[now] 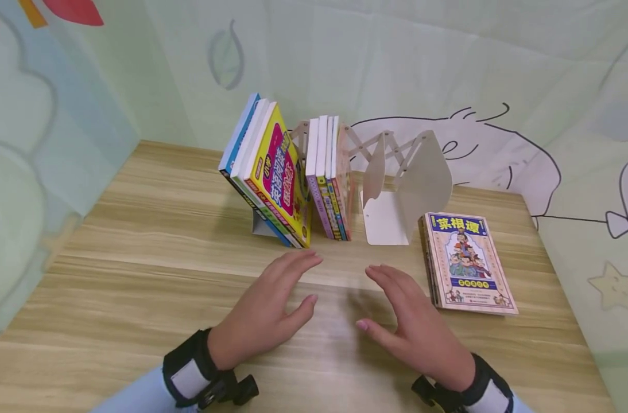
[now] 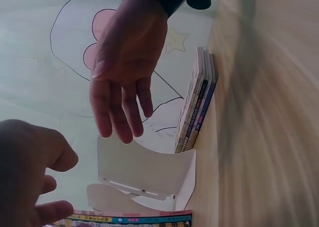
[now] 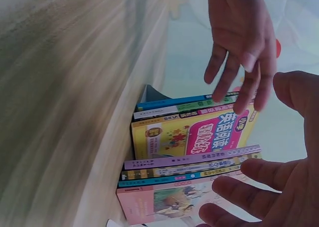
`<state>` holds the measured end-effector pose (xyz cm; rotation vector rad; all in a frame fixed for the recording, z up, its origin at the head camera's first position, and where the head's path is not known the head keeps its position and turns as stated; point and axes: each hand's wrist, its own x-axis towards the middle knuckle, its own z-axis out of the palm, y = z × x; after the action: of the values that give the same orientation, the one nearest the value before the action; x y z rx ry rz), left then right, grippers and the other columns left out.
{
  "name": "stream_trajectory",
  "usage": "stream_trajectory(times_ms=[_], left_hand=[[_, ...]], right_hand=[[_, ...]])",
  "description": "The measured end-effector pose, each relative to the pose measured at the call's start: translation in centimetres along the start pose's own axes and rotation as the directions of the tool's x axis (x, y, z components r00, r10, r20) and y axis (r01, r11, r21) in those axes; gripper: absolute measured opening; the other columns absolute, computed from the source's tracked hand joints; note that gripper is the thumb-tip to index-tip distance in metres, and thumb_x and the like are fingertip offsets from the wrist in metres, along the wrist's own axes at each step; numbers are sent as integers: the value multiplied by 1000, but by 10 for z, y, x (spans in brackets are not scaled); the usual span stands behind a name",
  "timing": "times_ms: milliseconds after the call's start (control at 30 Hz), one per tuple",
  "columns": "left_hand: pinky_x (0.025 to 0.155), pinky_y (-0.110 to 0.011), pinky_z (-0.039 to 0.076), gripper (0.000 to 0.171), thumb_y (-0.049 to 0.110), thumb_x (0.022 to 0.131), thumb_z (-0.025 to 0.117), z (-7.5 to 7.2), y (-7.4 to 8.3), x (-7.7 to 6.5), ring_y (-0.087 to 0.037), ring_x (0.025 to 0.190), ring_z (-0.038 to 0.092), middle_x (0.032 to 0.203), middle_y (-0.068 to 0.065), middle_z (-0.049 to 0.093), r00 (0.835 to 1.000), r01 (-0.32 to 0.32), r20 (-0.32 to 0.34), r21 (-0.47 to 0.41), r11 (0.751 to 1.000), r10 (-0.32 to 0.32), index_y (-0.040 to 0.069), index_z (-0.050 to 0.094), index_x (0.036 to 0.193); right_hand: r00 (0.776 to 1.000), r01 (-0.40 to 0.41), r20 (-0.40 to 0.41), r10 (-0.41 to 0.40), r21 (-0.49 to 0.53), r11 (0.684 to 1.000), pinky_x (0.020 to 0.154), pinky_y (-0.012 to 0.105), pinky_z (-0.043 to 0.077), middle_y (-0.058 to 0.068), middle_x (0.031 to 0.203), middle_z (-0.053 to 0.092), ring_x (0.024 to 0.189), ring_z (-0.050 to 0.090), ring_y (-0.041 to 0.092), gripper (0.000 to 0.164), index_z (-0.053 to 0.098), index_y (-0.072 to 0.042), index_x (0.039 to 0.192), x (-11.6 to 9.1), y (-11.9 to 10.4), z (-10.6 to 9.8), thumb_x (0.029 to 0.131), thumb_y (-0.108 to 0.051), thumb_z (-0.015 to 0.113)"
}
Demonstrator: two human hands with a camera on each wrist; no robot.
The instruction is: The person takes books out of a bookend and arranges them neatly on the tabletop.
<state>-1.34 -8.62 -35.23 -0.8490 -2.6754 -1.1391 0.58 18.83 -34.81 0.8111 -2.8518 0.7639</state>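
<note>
Both hands hover over the table with relaxed, spread fingers and hold nothing. My left hand (image 1: 264,312) is nearest the tall books; my right hand (image 1: 414,327) is left of a small stack of books (image 1: 466,264) lying flat. An expandable metal bookend (image 1: 422,175) stands by the wall. In its left section lean several tall books, the front one a yellow book (image 1: 278,172). Thinner books (image 1: 326,183) stand upright in the section beside them. Its right section shows a bare white base plate (image 1: 386,221). The right wrist view shows a pink book (image 3: 174,202) at the end of the thinner row.
The wood-grain table (image 1: 138,275) meets a wall covering (image 1: 303,57) with cartoon drawings at the back and sides. Each wrist wears a black strap (image 1: 190,367) with a small camera.
</note>
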Motion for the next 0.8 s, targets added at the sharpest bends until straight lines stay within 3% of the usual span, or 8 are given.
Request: stream_trajectory(times_ms=[167, 433, 533, 667, 733, 800], left_hand=[[113, -44, 42, 58, 27, 95, 63, -2, 8, 21, -22, 140, 43, 155, -5, 41, 998, -57, -7, 74, 996, 58, 13, 45, 148], [105, -41, 50, 56, 25, 94, 63, -5, 11, 67, -29, 137, 48, 155, -16, 37, 984, -142, -75, 197, 970, 159, 6, 48, 145], [88, -31, 59, 54, 23, 94, 63, -3, 8, 82, -29, 138, 46, 157, -18, 32, 977, -155, -106, 230, 961, 183, 3, 51, 143], [55, -17, 50, 52, 24, 95, 61, 0, 6, 97, -20, 100, 64, 160, -20, 27, 970, -152, -143, 274, 950, 196, 4, 52, 142], [50, -16, 45, 51, 24, 96, 58, 1, 5, 102, -16, 81, 62, 160, -21, 26, 967, -150, -155, 302, 941, 204, 5, 52, 143], [50, -17, 46, 51, 25, 96, 57, 2, 6, 106, -17, 81, 63, 160, -21, 27, 966, -146, -157, 322, 935, 205, 5, 52, 143]], right_hand=[[1000, 8, -12, -8, 6, 1000, 110, 51, 42, 6, 149, 48, 139, 43, 25, 73, 42, -16, 150, -2, 3, 3, 89, -44, 73], [1000, 14, -21, -14, 22, 1000, 111, 50, 41, 6, 147, 49, 138, 44, 25, 73, 42, -17, 150, -6, 9, 7, 89, -40, 74], [1000, 19, -26, -18, 21, 1000, 111, 49, 41, 5, 148, 48, 138, 43, 24, 73, 41, -18, 151, -6, 12, 8, 89, -40, 73], [999, 29, -33, -28, 20, 999, 110, 47, 41, 4, 147, 48, 137, 44, 23, 73, 41, -19, 151, -7, 14, 9, 89, -39, 74], [999, 33, -37, -32, 19, 999, 110, 47, 41, 4, 147, 49, 137, 44, 23, 72, 42, -18, 151, -8, 15, 10, 89, -39, 74], [999, 37, -41, -36, 19, 999, 110, 46, 41, 4, 146, 49, 136, 45, 23, 71, 43, -17, 150, -9, 15, 10, 89, -38, 74]])
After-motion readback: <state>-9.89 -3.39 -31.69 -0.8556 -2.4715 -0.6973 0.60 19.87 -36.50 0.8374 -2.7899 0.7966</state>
